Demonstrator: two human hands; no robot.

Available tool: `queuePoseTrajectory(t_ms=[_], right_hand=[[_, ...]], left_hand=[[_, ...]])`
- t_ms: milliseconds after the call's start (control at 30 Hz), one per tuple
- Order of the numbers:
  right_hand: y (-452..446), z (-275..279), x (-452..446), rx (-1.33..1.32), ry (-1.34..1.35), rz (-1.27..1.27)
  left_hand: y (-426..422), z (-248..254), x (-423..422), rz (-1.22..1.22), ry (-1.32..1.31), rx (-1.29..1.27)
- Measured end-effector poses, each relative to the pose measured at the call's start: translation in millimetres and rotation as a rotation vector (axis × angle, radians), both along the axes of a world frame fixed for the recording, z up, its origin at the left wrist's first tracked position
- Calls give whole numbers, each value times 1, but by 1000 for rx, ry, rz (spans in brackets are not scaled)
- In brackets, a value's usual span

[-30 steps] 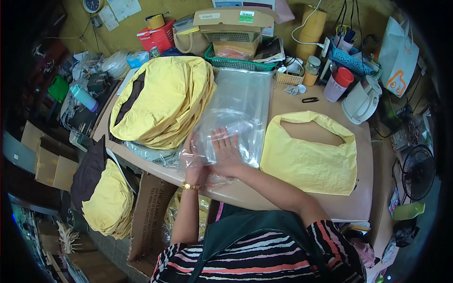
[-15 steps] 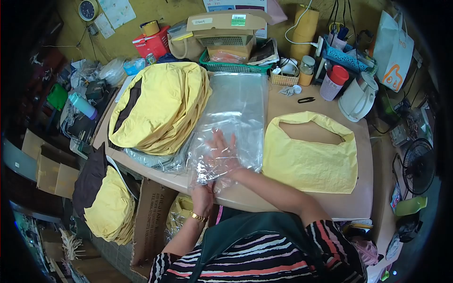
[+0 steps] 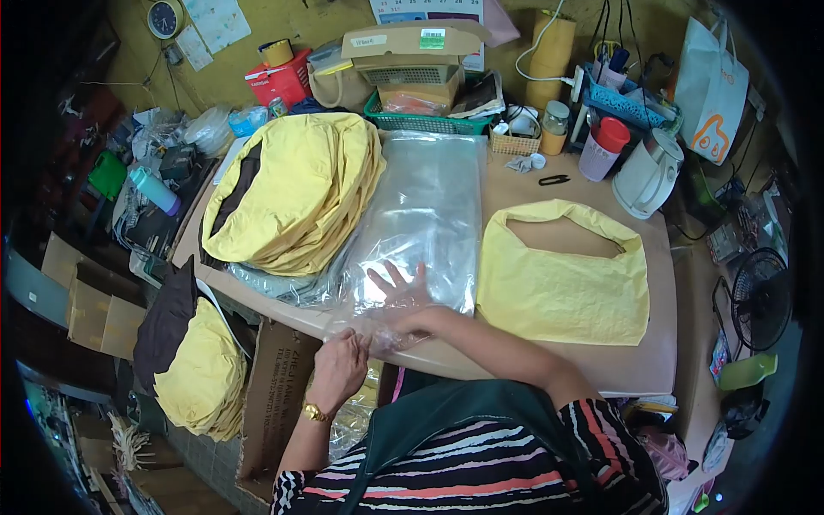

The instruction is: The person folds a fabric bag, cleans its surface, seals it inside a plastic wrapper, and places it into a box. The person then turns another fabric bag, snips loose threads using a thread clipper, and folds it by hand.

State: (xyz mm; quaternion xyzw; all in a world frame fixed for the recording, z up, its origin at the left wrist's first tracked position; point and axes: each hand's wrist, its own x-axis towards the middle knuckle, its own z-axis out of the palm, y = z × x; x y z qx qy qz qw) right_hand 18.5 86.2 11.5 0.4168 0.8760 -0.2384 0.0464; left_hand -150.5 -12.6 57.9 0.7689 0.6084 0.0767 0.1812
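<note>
Head view: A person's left hand [image 3: 339, 359], farther left than a moment earlier, closes on clear film [image 3: 378, 329] at the near edge of the plastic sheets [image 3: 429, 184], which lie flat on the table [image 3: 618, 365]. The right hand [image 3: 402, 294] spreads wide over the sheets' near end, its forearm crossing their near-right corner. Yellow fabric [image 3: 296, 193] is heaped left of the sheets, a yellow bag [image 3: 562, 296] lies right and a green basket [image 3: 429, 125] stands behind.
</note>
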Motion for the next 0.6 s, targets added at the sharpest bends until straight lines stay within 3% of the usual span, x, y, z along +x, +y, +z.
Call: queuePoseTrajectory(t_ms=[67, 133, 200, 267, 333, 367, 400, 433, 467, 500, 533, 600], right_hand=[[9, 6, 2, 37, -55, -36], [22, -3, 0, 16, -96, -51], [37, -12, -6, -36, -40, -94], [43, -11, -11, -93, 21, -135], [44, -1, -11, -154, 24, -109], [41, 5, -9, -150, 27, -110], [34, 11, -7, -103, 61, -113], [26, 12, -6, -62, 93, -113], [23, 2, -10, -63, 93, -111], [25, -9, -17, -268, 132, 68], [28, -19, -21, -469, 170, 248], [-11, 54, -3, -481, 284, 214]], left_hand=[[-5, 26, -6, -50, 105, 72], [-12, 70, -21, -78, -260, 122], [-34, 94, -41, 118, -938, 46], [-58, 82, -112, 130, -944, 509], [-69, 110, -151, 440, -1097, 773], [-82, 165, -128, 609, -1226, 1213], [-90, 186, -124, 692, -1290, 1435], [-99, 207, -120, 780, -1320, 1663], [-105, 215, -138, 542, -1364, 1810], [-106, 225, -151, 284, -1397, 1946], [-104, 224, -161, 303, -1271, 1906], [-72, 201, -135, 468, -823, 1610]])
